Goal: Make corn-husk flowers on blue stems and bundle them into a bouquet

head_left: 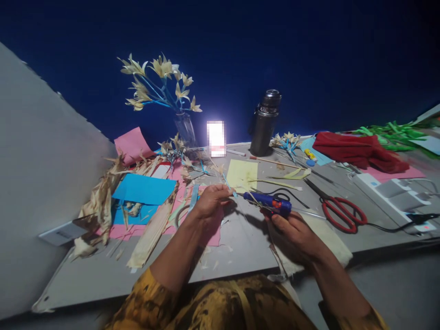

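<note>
My left hand (pixel 210 201) pinches the blue-wrapped stem (pixel 226 180) of a small pale dried flower (pixel 219 170), whose head points away from me. In my right hand (pixel 296 231) is a blue hot glue gun (pixel 266 201), gripped by its handle. Its nozzle points left and meets, or nearly meets, the stem beside my left fingertips; exact contact is too small to tell. A clear glue stick (pixel 311 214) pokes out of the gun's back. Behind the gun lies a yellow paper sheet (pixel 242 175) with pale husk strips (pixel 283 184) to its right.
Red-handled scissors (pixel 343 214) and a white power strip (pixel 392 197) lie right. A dark flask (pixel 265 123) and a glass vase (pixel 185 128) of husk flowers stand at the back. Blue paper (pixel 144 189) and dried husks (pixel 99 201) cover the left. A red cloth (pixel 357 149) lies back right.
</note>
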`<state>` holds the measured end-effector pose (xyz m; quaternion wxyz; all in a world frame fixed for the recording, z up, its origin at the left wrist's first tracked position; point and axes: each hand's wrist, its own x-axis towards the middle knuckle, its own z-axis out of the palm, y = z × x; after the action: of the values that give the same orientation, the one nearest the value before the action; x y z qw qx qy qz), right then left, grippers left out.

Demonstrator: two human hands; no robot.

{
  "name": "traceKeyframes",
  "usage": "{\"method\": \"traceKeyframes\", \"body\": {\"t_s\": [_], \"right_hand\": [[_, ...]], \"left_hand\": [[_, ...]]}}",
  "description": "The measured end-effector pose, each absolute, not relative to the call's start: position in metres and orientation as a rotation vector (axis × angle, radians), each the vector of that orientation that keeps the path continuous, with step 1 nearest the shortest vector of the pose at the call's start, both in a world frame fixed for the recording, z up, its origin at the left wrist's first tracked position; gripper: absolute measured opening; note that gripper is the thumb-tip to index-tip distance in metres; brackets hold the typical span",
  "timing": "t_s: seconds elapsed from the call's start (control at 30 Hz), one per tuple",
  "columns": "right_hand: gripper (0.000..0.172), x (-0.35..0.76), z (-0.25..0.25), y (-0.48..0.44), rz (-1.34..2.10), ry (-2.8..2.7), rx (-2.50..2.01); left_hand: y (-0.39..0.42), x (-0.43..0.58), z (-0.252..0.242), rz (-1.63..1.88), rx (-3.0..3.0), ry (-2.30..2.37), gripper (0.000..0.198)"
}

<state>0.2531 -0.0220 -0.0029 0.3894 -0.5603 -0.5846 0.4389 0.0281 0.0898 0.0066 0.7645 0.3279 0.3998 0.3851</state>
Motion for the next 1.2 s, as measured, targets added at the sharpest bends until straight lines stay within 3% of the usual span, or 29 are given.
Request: {"method": "traceKeyframes", "body": {"t_s": [0.87, 1.2], "right_hand": [[0.047, 0.248, 0.010, -0.028, 0.943, -1.580, -1.590], [0.032, 0.242, 0.011, -0.027, 0.848, -1.620, -1.571]], "left_hand": [[0.093, 0.027, 0.004, 0.839, 0.725, 0.842, 0.021], [0.091, 0.026, 0.009, 0.856, 0.703, 0.875, 0.019]]}}
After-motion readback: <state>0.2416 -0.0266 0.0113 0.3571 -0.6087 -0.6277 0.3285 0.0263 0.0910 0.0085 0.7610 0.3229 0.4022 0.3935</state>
